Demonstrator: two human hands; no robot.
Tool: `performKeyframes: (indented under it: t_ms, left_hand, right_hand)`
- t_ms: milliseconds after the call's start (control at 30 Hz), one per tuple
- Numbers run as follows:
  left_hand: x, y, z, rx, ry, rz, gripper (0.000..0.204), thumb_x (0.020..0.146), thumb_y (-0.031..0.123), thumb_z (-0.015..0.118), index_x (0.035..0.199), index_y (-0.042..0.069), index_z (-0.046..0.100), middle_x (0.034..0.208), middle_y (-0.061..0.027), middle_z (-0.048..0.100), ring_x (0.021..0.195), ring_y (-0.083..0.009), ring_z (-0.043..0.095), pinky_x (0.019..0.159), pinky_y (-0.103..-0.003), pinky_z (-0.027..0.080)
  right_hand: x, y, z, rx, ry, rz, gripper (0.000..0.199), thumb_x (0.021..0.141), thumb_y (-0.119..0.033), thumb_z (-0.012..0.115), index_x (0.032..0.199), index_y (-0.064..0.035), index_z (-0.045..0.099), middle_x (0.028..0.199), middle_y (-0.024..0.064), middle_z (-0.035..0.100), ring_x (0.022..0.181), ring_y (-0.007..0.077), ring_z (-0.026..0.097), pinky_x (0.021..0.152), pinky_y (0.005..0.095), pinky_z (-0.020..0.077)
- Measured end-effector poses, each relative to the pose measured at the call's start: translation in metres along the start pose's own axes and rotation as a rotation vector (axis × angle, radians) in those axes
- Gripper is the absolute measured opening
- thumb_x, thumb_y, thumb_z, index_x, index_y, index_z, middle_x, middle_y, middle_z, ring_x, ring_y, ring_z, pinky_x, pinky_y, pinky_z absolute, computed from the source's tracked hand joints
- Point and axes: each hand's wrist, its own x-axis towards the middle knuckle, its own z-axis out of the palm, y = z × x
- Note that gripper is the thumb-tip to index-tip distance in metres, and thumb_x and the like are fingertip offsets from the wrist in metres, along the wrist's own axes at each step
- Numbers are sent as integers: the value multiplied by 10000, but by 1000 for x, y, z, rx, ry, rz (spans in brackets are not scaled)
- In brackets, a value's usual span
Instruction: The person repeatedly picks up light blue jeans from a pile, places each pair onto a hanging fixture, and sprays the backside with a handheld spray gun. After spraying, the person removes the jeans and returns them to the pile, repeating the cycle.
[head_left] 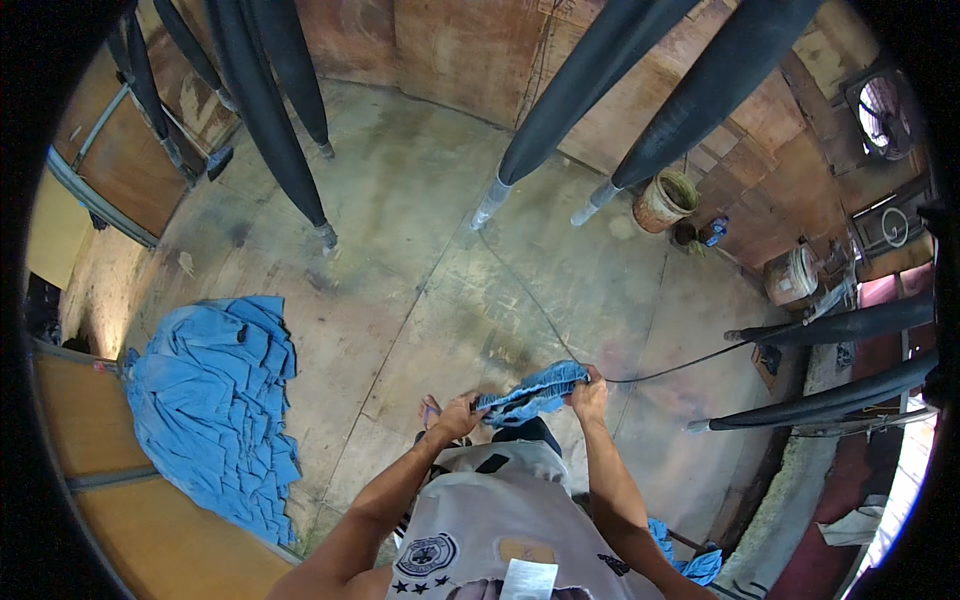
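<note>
A blue denim garment (pixel 537 393) with a gathered, ruffled edge is stretched between my two hands in front of my body. My left hand (pixel 461 414) grips its left end, fingers closed on the cloth. At the other end, my right hand (pixel 589 395) is closed on the fabric and held slightly farther forward. How the rest of the garment hangs below cannot be made out. A thin dark cord (pixel 680 372) runs close behind my right hand and the cloth. To my left lies a large pile of similar blue garments (pixel 215 410), stacked in overlapping layers.
Long black padded tubes (pixel 270 130) with pale ends slope down ahead, and more black tubes (pixel 830 395) jut in from the right. A dirty bucket (pixel 655 212) and a second bucket (pixel 790 277) stand along the right wall, below a fan (pixel 880 118). Blue cloth (pixel 703 567) lies behind my right arm.
</note>
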Motion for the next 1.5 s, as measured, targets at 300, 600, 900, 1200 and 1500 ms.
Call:
performKeyframes:
  t_ms: [300, 600, 900, 1200, 1500]
  left_hand:
    - [68, -120, 15, 186, -77, -571, 444, 919, 299, 538, 1281, 61, 636, 1266, -236, 626, 1219, -408, 563, 1035, -521, 430]
    - [166, -208, 140, -164, 744, -901, 421, 941, 272, 505, 1260, 37, 649, 1148, -245, 688, 1085, -410, 655, 965, -451, 497]
    - [418, -131, 187, -307, 250, -382, 301, 877, 293, 605, 955, 25, 718, 963, -200, 715, 951, -390, 687, 823, -472, 555]
    - [343, -179, 145, -461, 481, -652, 285, 878, 291, 600, 982, 56, 723, 1027, -207, 708, 1015, -395, 672, 871, -472, 546]
    - [465, -162, 100, -725, 537, -698, 371, 894, 356, 657, 942, -10, 698, 1070, -257, 689, 1038, -428, 656, 876, -493, 535]
  right_hand:
    - [19, 19, 52, -1041, -596, -376, 512, 967, -155, 463, 1460, -35, 399, 820, 253, 671, 744, 389, 683, 675, 526, 530]
    - [111, 146, 129, -92, -843, 169, 262, 1003, -265, 588, 989, -44, 729, 591, 43, 577, 457, 123, 539, 398, 283, 434]
    - [404, 318, 109, -148, -27, 861, 404, 941, -452, 671, 763, -90, 641, 609, 28, 585, 462, 150, 509, 412, 314, 388]
    - [437, 184, 194, 78, -118, 390, 417, 950, -459, 648, 765, -86, 649, 628, 34, 598, 493, 160, 521, 445, 332, 403]
    - [560, 40, 284, 79, -447, 68, 432, 960, -466, 625, 766, -81, 657, 647, 39, 611, 524, 170, 533, 478, 350, 418]
